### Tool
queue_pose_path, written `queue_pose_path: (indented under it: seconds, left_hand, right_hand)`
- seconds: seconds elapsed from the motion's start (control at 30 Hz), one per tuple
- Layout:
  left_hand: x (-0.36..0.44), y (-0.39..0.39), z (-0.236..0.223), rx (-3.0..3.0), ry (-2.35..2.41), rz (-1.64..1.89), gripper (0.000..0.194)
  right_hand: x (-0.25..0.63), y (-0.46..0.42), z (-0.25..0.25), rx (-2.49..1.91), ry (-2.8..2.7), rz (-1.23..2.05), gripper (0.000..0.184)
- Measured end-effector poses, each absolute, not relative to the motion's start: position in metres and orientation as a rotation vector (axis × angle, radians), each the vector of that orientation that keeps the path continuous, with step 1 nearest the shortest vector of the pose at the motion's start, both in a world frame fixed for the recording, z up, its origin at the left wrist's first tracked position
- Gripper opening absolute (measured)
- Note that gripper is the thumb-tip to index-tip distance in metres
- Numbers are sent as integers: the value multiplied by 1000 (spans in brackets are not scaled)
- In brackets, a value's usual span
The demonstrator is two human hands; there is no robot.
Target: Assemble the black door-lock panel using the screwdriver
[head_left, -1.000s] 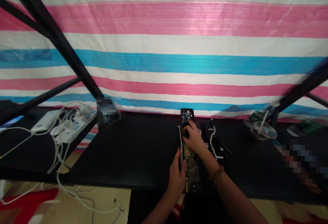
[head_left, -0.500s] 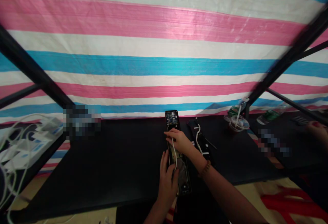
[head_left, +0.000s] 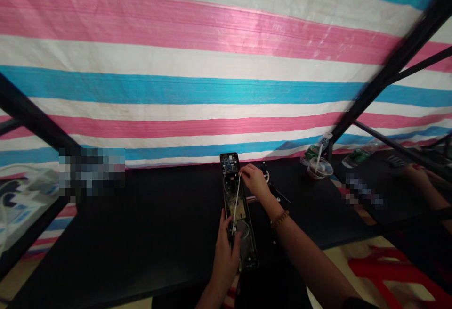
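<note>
A long, narrow black electronic device with its casing off [head_left: 251, 248] lies on the table in front of me, a blue circuit board [head_left: 229, 163] at its far end. My left hand [head_left: 225, 248] grips its near left side, fingers along the edge and thumb over the inside. A white cable [head_left: 237, 200] runs up from beside that thumb. My right hand [head_left: 254, 182] pinches the cable's upper end just above the device's right edge, below the board. The very tip is hidden by the fingers.
Right of the device lie dark parts and a thin black tool [head_left: 284, 195], partly behind my right arm. A plastic cup with a straw [head_left: 319, 168] and bottles stand farther right. Another person's hand [head_left: 418, 174] is at the right table. White power strips [head_left: 24, 205] sit at left.
My right hand has moved from over the device to its right edge, drawing the cable's upper end up and straighter. The view has shifted slightly right.
</note>
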State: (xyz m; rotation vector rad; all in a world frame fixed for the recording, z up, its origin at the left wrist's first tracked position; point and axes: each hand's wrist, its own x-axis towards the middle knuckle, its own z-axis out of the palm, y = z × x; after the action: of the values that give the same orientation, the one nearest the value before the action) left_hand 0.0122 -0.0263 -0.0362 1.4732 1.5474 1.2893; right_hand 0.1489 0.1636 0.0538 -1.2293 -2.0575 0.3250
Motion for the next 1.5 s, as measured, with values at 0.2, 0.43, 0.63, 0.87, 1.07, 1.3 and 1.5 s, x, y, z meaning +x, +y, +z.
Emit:
queue_pose_path:
  seconds: [0.2,0.43,0.63,0.87,1.07,1.3,1.5]
  left_hand:
    - [11,-26,-39,1443,1516,1249,50]
    - [11,-25,-41,1451,1495,1228,48]
    - [10,-26,-40,1468,1490,1214,49]
    - [12,-25,-37,1453,1526,1231,48]
    - [13,-25,-37,1430,1564,1251,47]
    - [12,-25,-38,1414,1563,1252,46]
    - [12,-24,-38,1401,1558,1229,51]
  right_hand:
    - [132,172,55,-1282,-2160,196,18]
    - [127,169,57,-1335,-2223,110,20]
    - [126,169,61,-1399,-2225,88,19]
    - [130,173,62,-1360,-2271,111,16]
    - [132,168,61,-1328,-2230,91,20]
    - [113,172,59,-1115,-2096,253,17]
    - [95,177,60,-1206,-2228,240,12]
